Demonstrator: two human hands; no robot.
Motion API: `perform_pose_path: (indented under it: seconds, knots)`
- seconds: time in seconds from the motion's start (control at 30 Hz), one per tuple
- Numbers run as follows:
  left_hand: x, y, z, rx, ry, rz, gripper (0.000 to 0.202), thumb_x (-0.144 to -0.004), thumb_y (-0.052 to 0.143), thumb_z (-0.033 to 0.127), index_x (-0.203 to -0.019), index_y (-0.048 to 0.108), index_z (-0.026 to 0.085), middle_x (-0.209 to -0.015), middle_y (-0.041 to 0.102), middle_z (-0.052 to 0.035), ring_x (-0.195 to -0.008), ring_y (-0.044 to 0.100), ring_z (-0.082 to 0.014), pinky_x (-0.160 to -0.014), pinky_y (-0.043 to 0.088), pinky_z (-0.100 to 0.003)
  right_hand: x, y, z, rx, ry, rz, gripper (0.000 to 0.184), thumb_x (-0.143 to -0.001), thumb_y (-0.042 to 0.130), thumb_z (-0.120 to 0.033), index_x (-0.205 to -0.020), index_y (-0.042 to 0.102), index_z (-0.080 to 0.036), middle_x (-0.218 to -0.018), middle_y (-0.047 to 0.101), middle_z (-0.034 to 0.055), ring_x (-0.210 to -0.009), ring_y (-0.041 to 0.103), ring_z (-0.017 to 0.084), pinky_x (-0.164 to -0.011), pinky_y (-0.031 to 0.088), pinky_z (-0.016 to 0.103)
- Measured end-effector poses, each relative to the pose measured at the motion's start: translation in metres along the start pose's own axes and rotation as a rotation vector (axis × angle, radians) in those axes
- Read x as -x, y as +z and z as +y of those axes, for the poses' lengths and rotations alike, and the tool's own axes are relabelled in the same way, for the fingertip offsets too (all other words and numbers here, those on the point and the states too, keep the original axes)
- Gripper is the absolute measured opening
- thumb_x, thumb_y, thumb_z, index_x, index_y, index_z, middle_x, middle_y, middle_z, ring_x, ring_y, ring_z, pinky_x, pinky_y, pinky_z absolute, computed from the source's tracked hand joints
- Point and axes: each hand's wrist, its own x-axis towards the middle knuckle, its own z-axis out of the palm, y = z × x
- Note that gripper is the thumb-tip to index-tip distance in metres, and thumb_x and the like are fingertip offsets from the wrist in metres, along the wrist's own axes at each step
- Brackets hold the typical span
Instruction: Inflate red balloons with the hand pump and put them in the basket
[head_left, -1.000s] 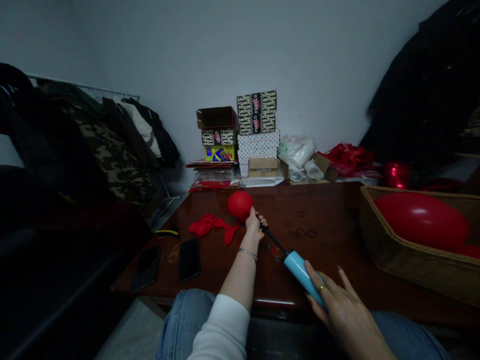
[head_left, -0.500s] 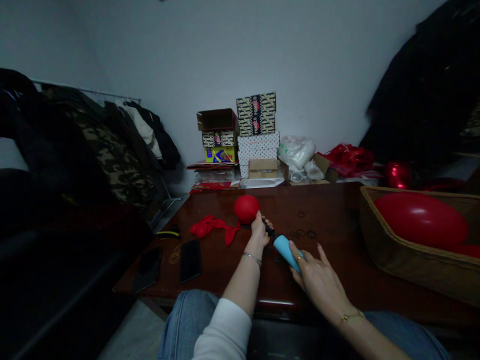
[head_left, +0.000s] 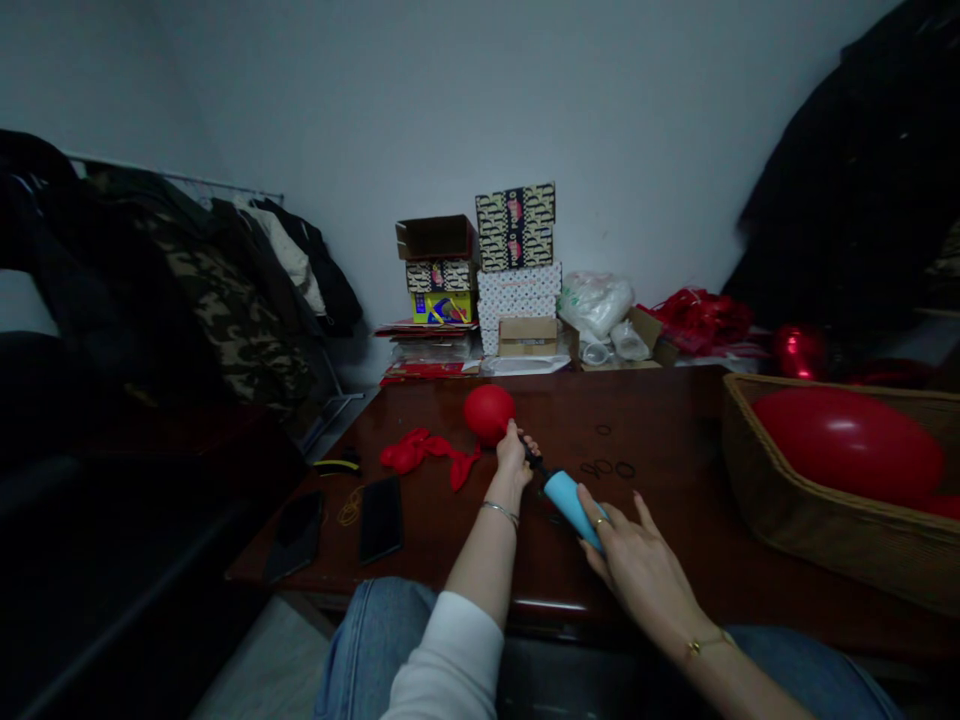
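A small round red balloon point(head_left: 489, 414) is partly inflated, its neck fitted toward the black nozzle end of a hand balloon pump. My left hand point(head_left: 516, 456) is closed around the balloon's neck and the nozzle, which its fingers mostly hide. The light blue balloon pump point(head_left: 570, 505) slants down to the right. Its lower part sits in my right hand point(head_left: 634, 560), thumb and index along the barrel, other fingers partly stretched. Limp red balloons point(head_left: 416, 452) lie on the table left of the inflated one.
A wicker basket point(head_left: 832, 520) with a large red balloon point(head_left: 847, 440) stands on the right of the brown table point(head_left: 660, 410). Black rings point(head_left: 624, 470), two dark phones point(head_left: 381, 520) and a yellow-black tool point(head_left: 337, 467) lie there. Stacked boxes point(head_left: 517, 230) stand behind.
My left hand, the balloon and the nozzle end have shifted slightly to the left. The right hand keeps its grip on the pump. The balloon looks about the same size.
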Motion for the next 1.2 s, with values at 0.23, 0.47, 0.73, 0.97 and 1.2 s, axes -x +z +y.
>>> perform_pose_path:
  seconds: [0.23, 0.47, 0.73, 0.97, 1.2]
  knots:
    - [-0.008, -0.004, 0.012, 0.046, 0.006, -0.031, 0.034, -0.083, 0.05, 0.047, -0.068, 0.04, 0.018, -0.049, 0.033, 0.0068, -0.035, 0.031, -0.0049, -0.035, 0.024, -0.016, 0.04, -0.003, 0.018, -0.05, -0.039, 0.069, 0.058, -0.089, 0.039, -0.031, -0.142, 0.019, -0.017, -0.107, 0.063, 0.009, -0.091, 0.062, 0.018, -0.105, 0.026, 0.049]
    - [-0.005, -0.003, 0.008, 0.076, 0.009, -0.01, 0.033, -0.086, 0.047, 0.044, -0.068, 0.039, 0.018, -0.049, 0.032, 0.0068, -0.035, 0.029, -0.0039, -0.035, 0.022, -0.015, 0.05, -0.006, 0.024, -0.065, -0.036, 0.053, 0.06, -0.089, 0.04, -0.034, -0.142, 0.019, -0.018, -0.106, 0.064, 0.0069, -0.09, 0.063, 0.017, -0.107, 0.023, 0.051]
    - [0.004, -0.002, 0.003, 0.049, 0.013, -0.018, 0.035, -0.086, 0.045, 0.046, -0.067, 0.04, 0.018, -0.048, 0.035, 0.0059, -0.035, 0.031, -0.0045, -0.036, 0.023, -0.016, 0.02, -0.005, 0.011, -0.035, -0.023, 0.027, 0.054, -0.086, 0.042, -0.024, -0.137, 0.03, -0.014, -0.1, 0.064, 0.0087, -0.083, 0.064, 0.018, -0.106, 0.025, 0.05]
    - [0.011, 0.001, -0.007, 0.004, -0.025, -0.016, 0.033, -0.085, 0.048, 0.044, -0.067, 0.04, 0.018, -0.047, 0.037, 0.0055, -0.037, 0.035, -0.0063, -0.039, 0.028, -0.018, -0.017, 0.004, -0.001, 0.012, 0.011, -0.025, 0.051, -0.084, 0.045, -0.022, -0.134, 0.037, -0.014, -0.096, 0.065, 0.0088, -0.076, 0.064, 0.017, -0.105, 0.025, 0.047]
    - [0.011, -0.002, -0.007, 0.003, -0.013, -0.011, 0.033, -0.082, 0.052, 0.044, -0.066, 0.041, 0.018, -0.048, 0.037, 0.0059, -0.036, 0.035, -0.0057, -0.039, 0.029, -0.018, -0.016, 0.011, -0.005, 0.012, 0.004, -0.011, 0.051, -0.085, 0.044, -0.024, -0.134, 0.035, -0.012, -0.099, 0.065, 0.0107, -0.08, 0.064, 0.018, -0.104, 0.027, 0.048]
